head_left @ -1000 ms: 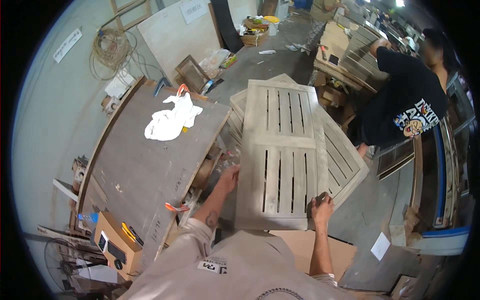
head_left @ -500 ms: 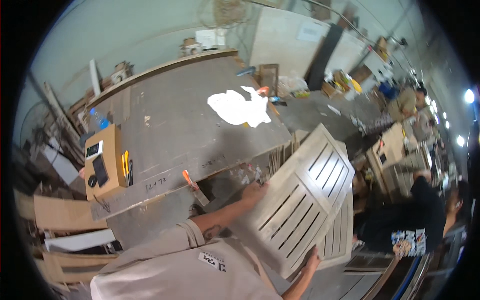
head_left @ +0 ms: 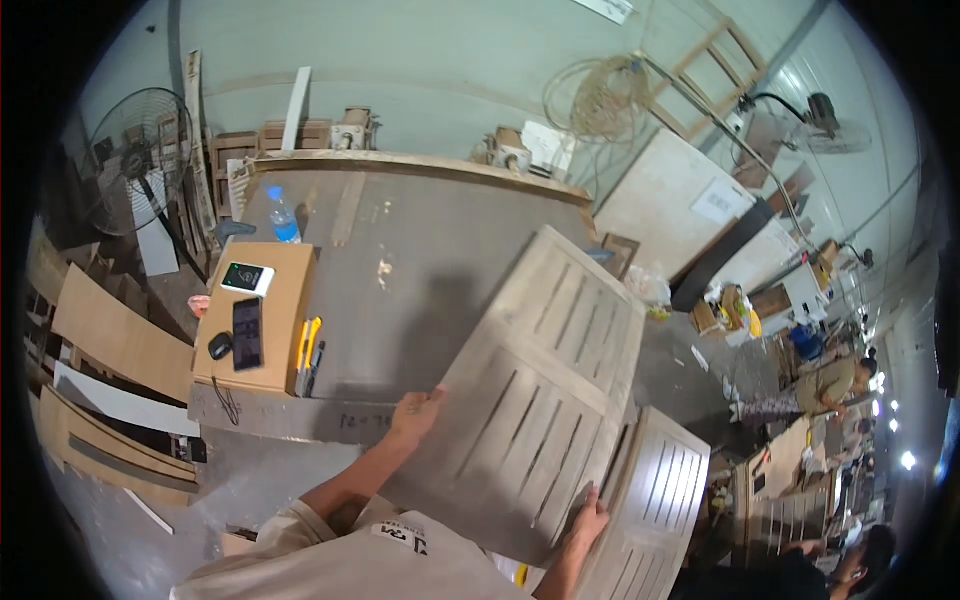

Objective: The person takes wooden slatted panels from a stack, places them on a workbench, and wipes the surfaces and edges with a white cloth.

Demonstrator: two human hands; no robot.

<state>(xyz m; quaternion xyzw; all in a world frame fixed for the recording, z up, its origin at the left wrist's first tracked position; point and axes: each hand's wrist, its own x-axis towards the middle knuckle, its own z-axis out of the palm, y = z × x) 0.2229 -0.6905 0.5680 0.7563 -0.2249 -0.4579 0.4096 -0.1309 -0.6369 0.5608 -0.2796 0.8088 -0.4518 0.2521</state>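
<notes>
My view has swung since a second ago: the stack of slatted panels that filled the middle of the picture then now sits low and to the right, and the grey workbench (head_left: 400, 270) lies straight ahead. The slatted wooden panel (head_left: 540, 390) I gripped at its near edge on the stack is now lifted and tilted, its far end out over the bench's right part, its near end toward my chest.

My left hand (head_left: 413, 412) grips the panel's left edge, fingers curled against the board. My right hand (head_left: 588, 517) clamps the lower right corner, fingers wrapped over the rim; how far they reach behind, I cannot tell.

The panel is pale grey-brown wood, rectangular, with a solid frame and two banks of narrow parallel slots divided by a cross rail. A second slatted panel (head_left: 650, 500), much the same, lies just beside and below it at the right.

On the bench's left part sits a wooden box (head_left: 280, 330) carrying a dark phone (head_left: 247, 333) and a small white device (head_left: 248, 278); a water bottle (head_left: 284, 220) stands behind. Another person (head_left: 825, 385) crouches well apart, far right.
</notes>
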